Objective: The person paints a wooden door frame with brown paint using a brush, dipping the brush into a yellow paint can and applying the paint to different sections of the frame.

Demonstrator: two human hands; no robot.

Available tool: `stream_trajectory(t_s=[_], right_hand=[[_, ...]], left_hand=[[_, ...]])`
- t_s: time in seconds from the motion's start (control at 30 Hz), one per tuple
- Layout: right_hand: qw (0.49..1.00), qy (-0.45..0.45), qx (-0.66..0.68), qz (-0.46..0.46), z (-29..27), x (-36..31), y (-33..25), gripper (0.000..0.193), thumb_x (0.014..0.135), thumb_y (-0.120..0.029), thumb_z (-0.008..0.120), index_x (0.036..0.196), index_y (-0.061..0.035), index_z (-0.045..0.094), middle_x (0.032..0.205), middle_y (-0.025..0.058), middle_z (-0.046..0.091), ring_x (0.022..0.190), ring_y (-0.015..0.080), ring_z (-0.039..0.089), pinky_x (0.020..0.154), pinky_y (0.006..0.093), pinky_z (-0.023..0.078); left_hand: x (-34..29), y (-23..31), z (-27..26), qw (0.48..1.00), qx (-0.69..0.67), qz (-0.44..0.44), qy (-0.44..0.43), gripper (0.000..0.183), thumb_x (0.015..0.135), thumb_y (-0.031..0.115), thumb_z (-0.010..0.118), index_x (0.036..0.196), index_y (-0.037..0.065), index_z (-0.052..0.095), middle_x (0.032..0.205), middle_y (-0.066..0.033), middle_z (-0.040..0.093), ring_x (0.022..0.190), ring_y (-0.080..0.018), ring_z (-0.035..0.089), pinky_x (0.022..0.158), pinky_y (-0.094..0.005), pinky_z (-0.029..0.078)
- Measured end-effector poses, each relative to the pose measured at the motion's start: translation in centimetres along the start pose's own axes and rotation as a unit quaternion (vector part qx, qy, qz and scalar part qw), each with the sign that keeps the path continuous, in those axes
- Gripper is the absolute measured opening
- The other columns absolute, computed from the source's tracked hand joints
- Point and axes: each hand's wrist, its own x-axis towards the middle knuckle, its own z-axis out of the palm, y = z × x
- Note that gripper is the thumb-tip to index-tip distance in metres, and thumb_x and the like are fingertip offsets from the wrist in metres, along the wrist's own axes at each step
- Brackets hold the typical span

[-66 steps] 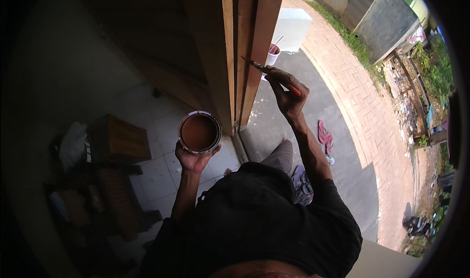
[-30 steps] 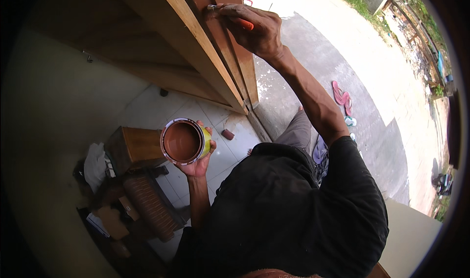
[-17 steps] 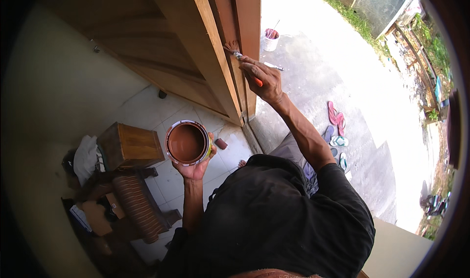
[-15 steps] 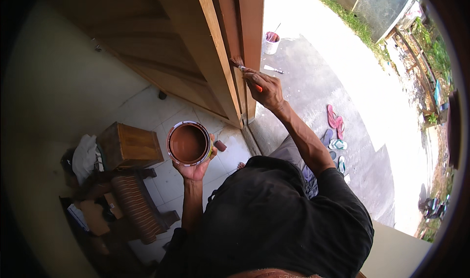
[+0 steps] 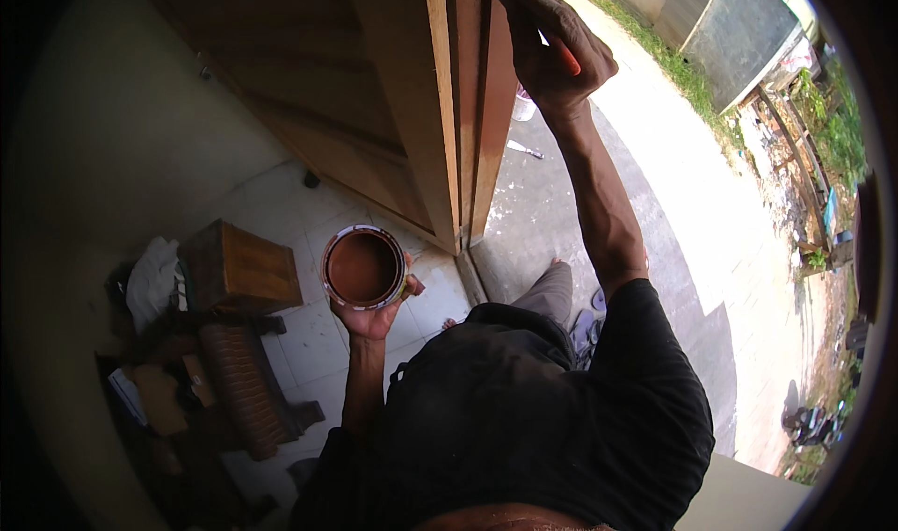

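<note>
My left hand grips an open can from below and the side, holding it roughly level. Reddish-brown paint shows inside, and smears mark the rim. High beside the brown-painted door frame, my right hand is closed around a paintbrush with a red-orange handle. The fingers hide most of the brush, and its bristles cannot be made out at the top edge. Left of the frame stands a wooden panel door, swung inward.
A wooden cabinet and a brown ribbed seat stand on the tiled floor at left. Outside, a scraper lies on the concrete near a partly hidden white bucket. Sandals lie by my leg.
My right hand has moved up along the door frame with the paintbrush. My left hand still holds the paint can in nearly the same place. The view has shifted slightly.
</note>
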Motion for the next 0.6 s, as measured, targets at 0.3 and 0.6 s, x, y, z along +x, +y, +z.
stream_trajectory(t_s=[0.3, 0.6], right_hand=[[0.927, -0.269, 0.012, 0.261, -4.5, -10.0, -6.2, 0.018, 0.085, 0.004, 0.074, 0.099, -0.0059, 0.074, 0.099, 0.0093, 0.079, 0.087, 0.0254, 0.079, 0.072, 0.0316, 0.062], [0.966, -0.170, 0.012, 0.193, -2.4, -2.3, -2.4, 0.013, 0.087, -0.002, 0.077, 0.097, -0.0103, 0.075, 0.099, 0.0013, 0.080, 0.085, 0.0188, 0.079, 0.069, 0.0271, 0.062]], left_hand=[[0.2, 0.1, -0.3, 1.000, -0.025, -0.005, 0.016, 0.089, 0.082, 0.060, 0.077, 0.153, 0.017, 0.044, 0.155, -0.0160, 0.039, 0.142, -0.0418, 0.034, 0.108, -0.0607, 0.043], [0.3, -0.7, -0.3, 1.000, -0.019, 0.011, 0.005, 0.089, 0.082, 0.061, 0.077, 0.152, 0.017, 0.045, 0.155, -0.0164, 0.039, 0.141, -0.0411, 0.035, 0.110, -0.0602, 0.041]])
